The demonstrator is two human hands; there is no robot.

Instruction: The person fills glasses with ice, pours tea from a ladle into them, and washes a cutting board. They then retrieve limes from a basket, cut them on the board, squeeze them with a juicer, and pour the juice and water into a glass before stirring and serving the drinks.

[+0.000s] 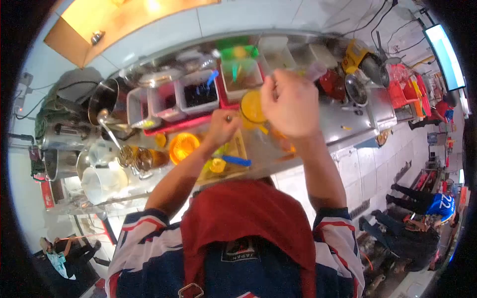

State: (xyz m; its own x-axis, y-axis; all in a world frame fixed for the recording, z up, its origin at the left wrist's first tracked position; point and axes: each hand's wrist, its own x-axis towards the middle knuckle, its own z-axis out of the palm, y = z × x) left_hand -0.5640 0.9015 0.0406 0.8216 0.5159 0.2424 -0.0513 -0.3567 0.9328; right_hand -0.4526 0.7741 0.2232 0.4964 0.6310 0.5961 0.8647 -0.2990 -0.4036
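My left hand point(222, 128) is closed beside a cup of yellow liquid point(253, 106). The small dark round end of something pokes out at its fingers, but I cannot make out what it is. Higher and closer to the camera, my right hand point(292, 103) is curled into a fist at the cup's right side; whatever it holds, if anything, is hidden. An orange citrus juicer point(183, 147) stands left of my left forearm. Below my left hand, a blue-handled knife point(235, 160) and a cut yellow fruit half point(217, 166) lie by a yellowish board point(240, 147).
White tubs point(198, 108) with dark contents line the counter behind my hands. At left are a ladle point(110, 130), a white pitcher point(102, 184) and metal pots point(64, 136). A strainer point(356, 90) and a red basket point(400, 97) stand right. Other people are farther off.
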